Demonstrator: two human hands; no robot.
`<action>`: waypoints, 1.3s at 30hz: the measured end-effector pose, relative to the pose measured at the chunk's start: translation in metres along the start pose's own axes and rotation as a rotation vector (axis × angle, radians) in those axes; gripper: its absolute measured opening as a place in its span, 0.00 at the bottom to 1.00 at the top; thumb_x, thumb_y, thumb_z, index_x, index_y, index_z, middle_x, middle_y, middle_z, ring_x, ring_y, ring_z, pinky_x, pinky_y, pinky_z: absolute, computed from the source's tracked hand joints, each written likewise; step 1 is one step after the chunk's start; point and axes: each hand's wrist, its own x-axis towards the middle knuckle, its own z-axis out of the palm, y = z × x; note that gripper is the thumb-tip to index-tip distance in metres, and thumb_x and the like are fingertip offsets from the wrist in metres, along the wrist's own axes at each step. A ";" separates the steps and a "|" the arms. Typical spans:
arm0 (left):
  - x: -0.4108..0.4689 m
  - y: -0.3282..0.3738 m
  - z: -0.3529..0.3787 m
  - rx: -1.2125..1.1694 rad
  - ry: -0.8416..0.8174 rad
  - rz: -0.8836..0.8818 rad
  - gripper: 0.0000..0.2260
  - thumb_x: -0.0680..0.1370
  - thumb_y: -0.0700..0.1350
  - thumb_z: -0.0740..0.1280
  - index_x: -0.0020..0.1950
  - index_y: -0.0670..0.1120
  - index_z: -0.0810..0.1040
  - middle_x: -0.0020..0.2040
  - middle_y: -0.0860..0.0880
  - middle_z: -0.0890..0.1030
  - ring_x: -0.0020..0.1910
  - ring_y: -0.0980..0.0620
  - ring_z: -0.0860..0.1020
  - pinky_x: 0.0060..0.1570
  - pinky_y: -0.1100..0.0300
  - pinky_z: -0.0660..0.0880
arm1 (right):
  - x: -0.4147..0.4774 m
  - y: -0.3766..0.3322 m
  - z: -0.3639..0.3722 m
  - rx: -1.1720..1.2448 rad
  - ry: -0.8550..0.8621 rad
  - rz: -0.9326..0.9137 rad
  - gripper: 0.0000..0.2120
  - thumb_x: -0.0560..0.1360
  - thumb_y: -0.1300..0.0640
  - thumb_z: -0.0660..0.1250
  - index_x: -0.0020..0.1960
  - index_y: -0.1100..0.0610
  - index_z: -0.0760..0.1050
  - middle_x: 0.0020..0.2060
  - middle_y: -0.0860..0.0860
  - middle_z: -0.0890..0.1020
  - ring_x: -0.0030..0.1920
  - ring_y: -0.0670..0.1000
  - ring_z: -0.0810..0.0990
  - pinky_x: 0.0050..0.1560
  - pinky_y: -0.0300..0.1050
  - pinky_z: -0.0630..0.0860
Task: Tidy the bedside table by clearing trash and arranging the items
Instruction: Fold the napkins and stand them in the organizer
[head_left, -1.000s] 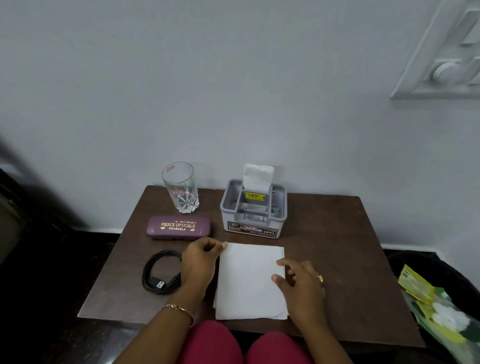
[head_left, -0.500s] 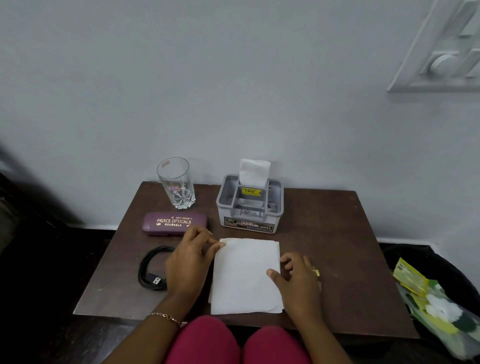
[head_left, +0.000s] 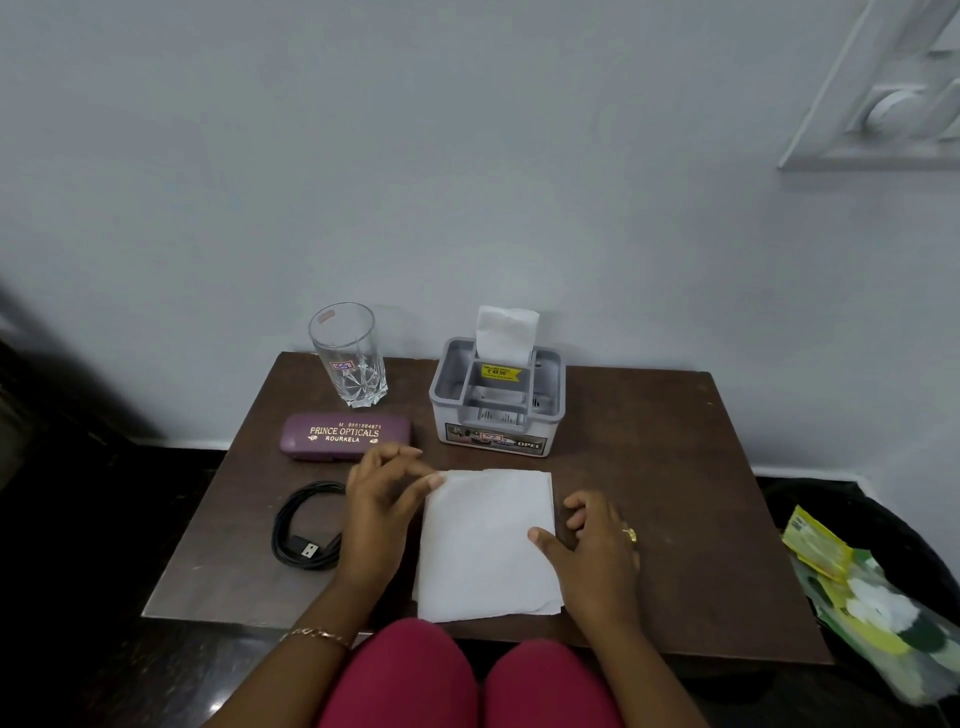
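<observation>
Tissue (head_left: 488, 540): flat, middle of table (head_left: 675, 467) front edge.
Left hand (head_left: 382, 512): loose fingers touching its far-left corner.
Right hand (head_left: 597, 551): thumb pressing right edge; pinch unclear.
Risk: uneven pull likely tearing thin sheet.

Reaches both bare forearms in from the near edge, angled toward the middle. Holds the left hand (head_left: 382, 499) back up, wrist straight, with a thin bracelet (head_left: 317, 635) on the wrist. Curls its fingers (head_left: 415, 475) loosely, with the index tip touching the far-left corner of the white sheet (head_left: 488, 551). Cannot tell whether the hidden thumb pinches that corner. Sets the right hand (head_left: 592, 551) back up at the sheet's right edge, thumb stretched left and lying flat on the sheet. Bends the other 4 fingers loosely just beside that edge, a ring (head_left: 629, 535) on 1 of them. Holds both hands about level and apart, with the sheet between.
</observation>
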 end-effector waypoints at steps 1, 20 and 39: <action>-0.002 0.000 -0.002 -0.114 -0.015 -0.027 0.05 0.70 0.46 0.72 0.36 0.56 0.81 0.50 0.55 0.75 0.52 0.66 0.72 0.53 0.67 0.68 | 0.000 0.000 0.000 0.024 0.004 0.003 0.18 0.66 0.49 0.74 0.53 0.48 0.71 0.43 0.44 0.73 0.48 0.48 0.73 0.53 0.49 0.70; -0.012 0.009 -0.011 0.218 -0.087 0.038 0.15 0.65 0.66 0.64 0.49 0.68 0.75 0.60 0.71 0.69 0.58 0.63 0.64 0.56 0.58 0.59 | 0.004 0.001 -0.005 0.249 0.116 -0.164 0.05 0.76 0.58 0.64 0.45 0.51 0.77 0.43 0.42 0.79 0.46 0.45 0.77 0.46 0.37 0.70; -0.002 0.068 -0.015 -0.470 -0.482 -0.448 0.11 0.71 0.48 0.70 0.52 0.47 0.83 0.50 0.46 0.85 0.47 0.51 0.83 0.43 0.58 0.79 | 0.007 -0.022 -0.039 0.744 -0.529 0.148 0.31 0.64 0.43 0.69 0.66 0.47 0.69 0.54 0.45 0.82 0.51 0.38 0.80 0.50 0.37 0.74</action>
